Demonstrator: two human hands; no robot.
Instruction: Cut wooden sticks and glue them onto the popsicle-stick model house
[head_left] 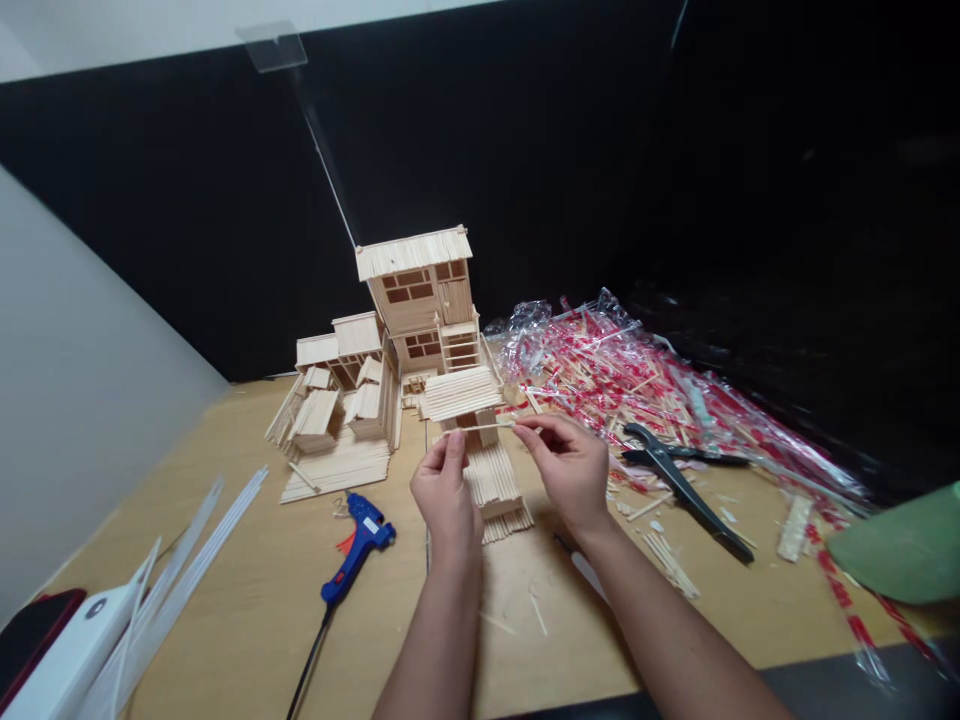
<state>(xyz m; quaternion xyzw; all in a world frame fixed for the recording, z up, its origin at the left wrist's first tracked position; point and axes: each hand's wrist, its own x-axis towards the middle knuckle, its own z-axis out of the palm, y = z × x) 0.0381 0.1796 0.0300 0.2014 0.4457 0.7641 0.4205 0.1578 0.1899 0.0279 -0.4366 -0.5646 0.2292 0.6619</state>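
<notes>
Between my two hands runs a thin wooden stick (pixel 487 427), held nearly level. My left hand (pixel 450 490) pinches its left end with thumb and fingers. At the right end, my right hand (pixel 566 465) grips it the same way. Right behind the stick stands a small model part with a slatted stick roof (pixel 461 392), and a lower slatted slope (pixel 491 475) shows between my wrists. A taller wooden model house (pixel 412 285) rises at the back, with windows and a ladder-like frame. My hands hide part of the front structure.
A blue glue gun (pixel 360 545) lies left of my arms. Smaller wooden huts (pixel 319 415) stand at the left. Cutting pliers (pixel 682 490) and a heap of plastic wrappers (pixel 592 370) are at the right. White glue sticks (pixel 217 540) and a white box (pixel 75 650) lie at the far left.
</notes>
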